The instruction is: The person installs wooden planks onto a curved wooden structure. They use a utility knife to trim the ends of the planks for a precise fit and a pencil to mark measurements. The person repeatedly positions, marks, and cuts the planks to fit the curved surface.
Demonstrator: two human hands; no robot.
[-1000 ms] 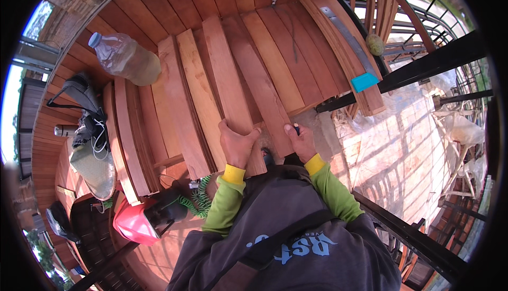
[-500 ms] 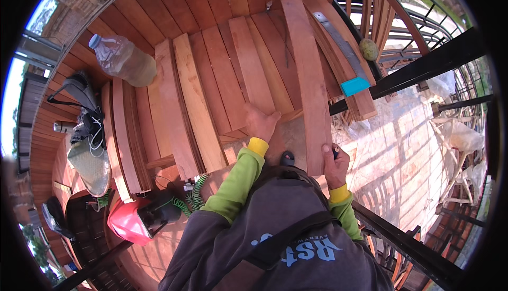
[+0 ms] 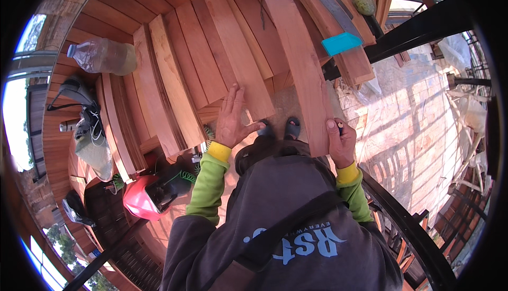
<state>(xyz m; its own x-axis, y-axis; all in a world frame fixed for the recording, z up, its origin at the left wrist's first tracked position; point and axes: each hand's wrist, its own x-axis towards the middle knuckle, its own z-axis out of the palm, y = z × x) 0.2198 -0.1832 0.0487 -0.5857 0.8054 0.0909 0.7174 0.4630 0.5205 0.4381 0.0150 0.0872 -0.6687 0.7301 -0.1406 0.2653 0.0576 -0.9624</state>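
Observation:
My left hand (image 3: 230,120) lies with its fingers stretched along the left edge of a reddish wooden plank (image 3: 236,47), near the plank's close end; the thumb points out to the right. Beside the near end of a longer plank (image 3: 297,58), my right hand (image 3: 342,142) is closed around a short dark pencil-like stick (image 3: 340,127), its thumb close to the plank's right edge. Most of that stick is hidden in the fingers. Farther right, a carpenter's square (image 3: 341,43) with a teal stock and metal blade rests on stacked planks.
More planks (image 3: 159,87) lie across the slatted wooden bench at the left. A cloudy plastic bottle (image 3: 108,56) stands beyond them. At lower left are a pink-red container (image 3: 142,198) and a green coiled hose (image 3: 186,176). Black rails (image 3: 413,32) border the right side.
My left hand has shifted left and opened its fingers along the plank's edge, uncovering the near end. The whole view has tilted; the right hand stays by the long plank's end.

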